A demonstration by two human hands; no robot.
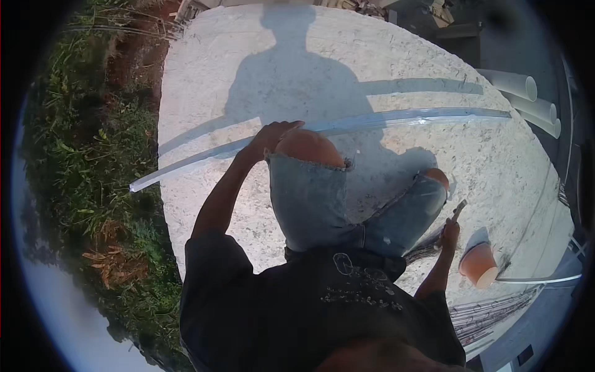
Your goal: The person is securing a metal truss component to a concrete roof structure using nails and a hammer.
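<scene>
A long silvery metal bar [427,115] lies across the pale concrete slab, and its left end juts past the slab's edge. My left hand [276,135] is closed over the bar just beside my raised knee, which hides some of the fingers. Off to the right, beyond my other knee, my right hand [450,233] is wrapped round a short stick-like tool [460,209]. The tool's grey-brown end points up and away from the bar; its exact kind cannot be made out. Dark thin strands [423,250] lie beside that hand, partly hidden by my leg.
An orange bucket [477,263] stands on the slab [211,62] at the right. Several white pipes [517,85] lie by the far right edge. Thin rods [489,316] are spread at the near right. Green plants [93,167] grow below the left edge.
</scene>
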